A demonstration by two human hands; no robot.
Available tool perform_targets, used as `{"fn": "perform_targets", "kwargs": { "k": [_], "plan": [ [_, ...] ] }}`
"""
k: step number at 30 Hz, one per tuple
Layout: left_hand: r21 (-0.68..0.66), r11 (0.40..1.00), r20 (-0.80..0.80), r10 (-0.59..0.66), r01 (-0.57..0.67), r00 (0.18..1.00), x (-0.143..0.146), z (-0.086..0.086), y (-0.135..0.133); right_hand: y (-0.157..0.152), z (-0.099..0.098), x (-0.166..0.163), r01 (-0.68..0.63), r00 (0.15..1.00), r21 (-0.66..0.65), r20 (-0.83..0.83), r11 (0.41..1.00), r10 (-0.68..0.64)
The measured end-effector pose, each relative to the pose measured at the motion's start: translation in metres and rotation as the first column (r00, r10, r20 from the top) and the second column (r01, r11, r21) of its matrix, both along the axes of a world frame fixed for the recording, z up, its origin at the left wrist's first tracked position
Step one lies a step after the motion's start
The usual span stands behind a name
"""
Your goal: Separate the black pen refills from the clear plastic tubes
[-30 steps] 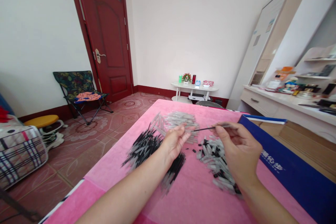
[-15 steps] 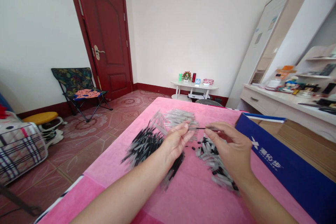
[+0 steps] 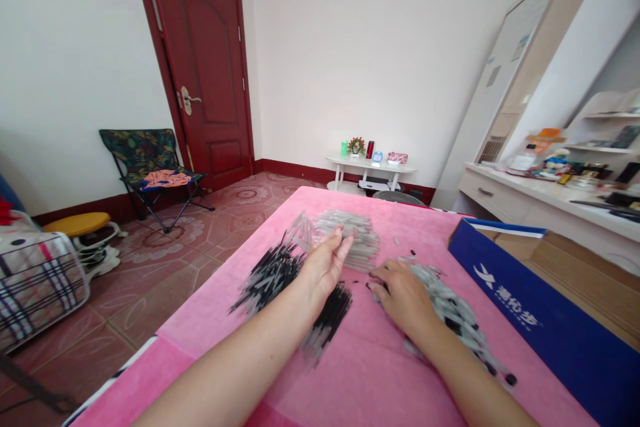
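Observation:
My left hand is raised over the table, thumb and fingers pinched together in front of the translucent tubes. Whatever sits in that pinch blends into the pile behind it. Low over the pink cloth, my right hand has its thumb and index finger a little apart beside a small black piece. Black-and-clear pen parts lie heaped left of my left hand, and a further bundle lies below its wrist. Clear caps with black bits are spread beneath and right of my right forearm.
A blue cardboard box stands open along the table's right side. Beyond it is a white dresser with bottles and small items. A folding chair, a yellow stool and a checked bag are at the left.
My right hand has let go of the thin dark rod held between both hands and dropped down toward the cloth. My left hand has shifted slightly left, still pinched.

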State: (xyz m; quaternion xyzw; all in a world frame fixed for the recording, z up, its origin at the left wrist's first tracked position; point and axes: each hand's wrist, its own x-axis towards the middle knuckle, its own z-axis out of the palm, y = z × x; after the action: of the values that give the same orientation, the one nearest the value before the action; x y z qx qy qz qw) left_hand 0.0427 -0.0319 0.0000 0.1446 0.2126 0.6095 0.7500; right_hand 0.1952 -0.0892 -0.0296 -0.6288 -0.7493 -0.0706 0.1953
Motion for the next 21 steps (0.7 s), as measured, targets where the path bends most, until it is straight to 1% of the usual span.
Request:
{"fn": "perform_targets", "kwargs": {
  "k": [4, 7, 10, 12, 13, 15, 16, 17, 19, 20, 21],
  "plan": [
    [-0.006, 1.000, 0.000, 0.001, -0.001, 1.000, 0.001, -0.001, -0.004, -0.001, -0.010, -0.010, 0.018, 0.991, 0.010, 0.133, 1.000, -0.019],
    [0.005, 1.000, 0.003, 0.005, -0.005, 1.000, 0.003, -0.001, -0.005, -0.003, -0.012, -0.016, 0.034, 0.987, 0.016, 0.157, 0.999, -0.036],
    [0.015, 1.000, -0.015, 0.000, 0.000, 1.000, 0.003, -0.001, -0.006, -0.005, -0.014, -0.021, 0.054, 0.988, 0.027, 0.143, 0.998, -0.058],
    [0.025, 1.000, -0.041, -0.006, 0.007, 0.999, 0.003, -0.001, -0.008, -0.005, -0.016, -0.021, 0.064, 0.994, 0.020, 0.091, 0.998, -0.066],
    [0.034, 0.999, -0.056, -0.011, 0.013, 0.998, 0.003, -0.001, -0.008, -0.004, -0.016, -0.020, 0.062, 0.997, 0.010, 0.035, 0.998, -0.062],
    [0.063, 0.998, -0.089, -0.022, 0.027, 0.996, 0.002, -0.001, -0.009, -0.001, -0.015, -0.016, 0.037, 0.986, -0.008, -0.163, 0.999, -0.038],
    [0.081, 0.996, -0.105, -0.025, 0.033, 0.994, 0.001, -0.001, -0.010, 0.000, -0.014, -0.014, 0.009, 0.952, -0.006, -0.306, 1.000, -0.010],
    [0.097, 0.994, -0.122, -0.027, 0.039, 0.992, 0.001, -0.001, -0.010, 0.002, -0.011, -0.011, -0.024, 0.886, 0.011, -0.462, 1.000, 0.026],
    [0.124, 0.991, -0.150, -0.024, 0.043, 0.988, 0.001, -0.002, -0.010, 0.004, -0.003, -0.006, -0.089, 0.676, 0.072, -0.728, 0.993, 0.113],
    [0.136, 0.990, -0.159, -0.023, 0.045, 0.987, 0.001, -0.003, -0.010, 0.005, 0.001, -0.005, -0.115, 0.570, 0.106, -0.807, 0.988, 0.153],
    [0.148, 0.988, -0.165, -0.023, 0.047, 0.986, 0.002, -0.004, -0.010, 0.004, 0.006, -0.004, -0.130, 0.491, 0.133, -0.852, 0.982, 0.181]
  ]
}}
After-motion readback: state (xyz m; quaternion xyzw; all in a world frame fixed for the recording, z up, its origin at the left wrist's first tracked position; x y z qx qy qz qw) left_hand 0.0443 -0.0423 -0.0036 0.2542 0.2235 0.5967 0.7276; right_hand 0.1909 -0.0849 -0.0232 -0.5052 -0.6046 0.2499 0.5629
